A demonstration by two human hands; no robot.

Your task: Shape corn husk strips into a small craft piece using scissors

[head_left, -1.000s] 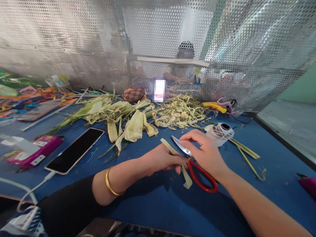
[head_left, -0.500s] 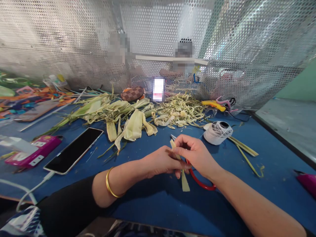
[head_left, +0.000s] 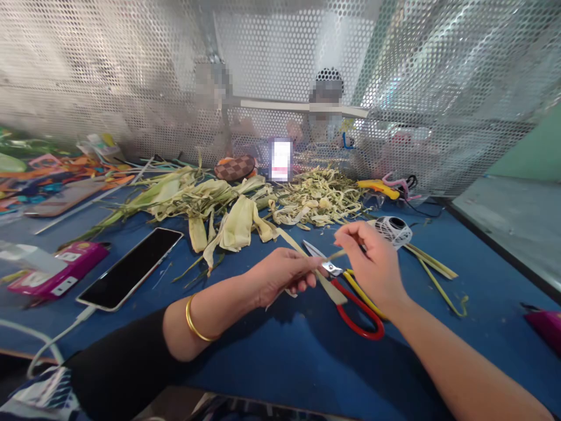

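Between my hands runs a thin strip of corn husk (head_left: 334,256). My left hand (head_left: 287,273) pinches one end, with a pale scrap of husk hanging below its palm. My right hand (head_left: 372,260) is closed, thumb and curled fingers at the other end of the strip. Under them, on the blue table, lie scissors (head_left: 360,316) with one red and one yellow handle, blades pointing away. A wider, flat husk strip (head_left: 326,286) crosses by the scissor blades, partly behind my left fingertips. Just beyond my right hand stands a spool of white thread (head_left: 393,229), partly covered.
Large corn husks (head_left: 239,222) and a heap of shredded husk (head_left: 322,199) lie at the back. A phone (head_left: 131,269) on a cable and a magenta power strip (head_left: 65,266) sit left. Cut stalks (head_left: 433,263) lie right. A perforated metal screen (head_left: 272,52) stands behind.
My hands have moved apart, the right one up and to the right, stretching a thin strip between them. The wide strip now lies by the scissors, which are more exposed.
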